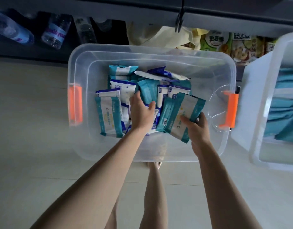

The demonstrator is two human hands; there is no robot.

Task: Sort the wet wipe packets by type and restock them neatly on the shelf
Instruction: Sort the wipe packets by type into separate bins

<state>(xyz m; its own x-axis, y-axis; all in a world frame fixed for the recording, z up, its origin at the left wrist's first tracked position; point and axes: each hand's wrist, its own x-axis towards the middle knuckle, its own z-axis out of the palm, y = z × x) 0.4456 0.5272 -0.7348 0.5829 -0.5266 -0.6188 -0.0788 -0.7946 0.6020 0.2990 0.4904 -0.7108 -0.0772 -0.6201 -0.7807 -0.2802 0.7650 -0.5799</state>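
Head view: a clear bin (79, 66) of mixed wet wipe packets (109, 116) is set on pale floor tiles (27, 113) below a dark shelf (109, 9). A teal stack (180, 113) is gripped by the right hand (197, 129); the left hand (141, 111) is laid spread on the pile.

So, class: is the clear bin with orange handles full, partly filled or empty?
Partly filled. Wipe packets lie heaped in the middle of the clear bin, well below its rim, with bare bottom around them.

Person viewed from above: bare forearms (109, 171) ending in left hand (141, 113) and right hand (197, 128); bare legs (155, 195); one foot (155, 163), footwear indistinct.
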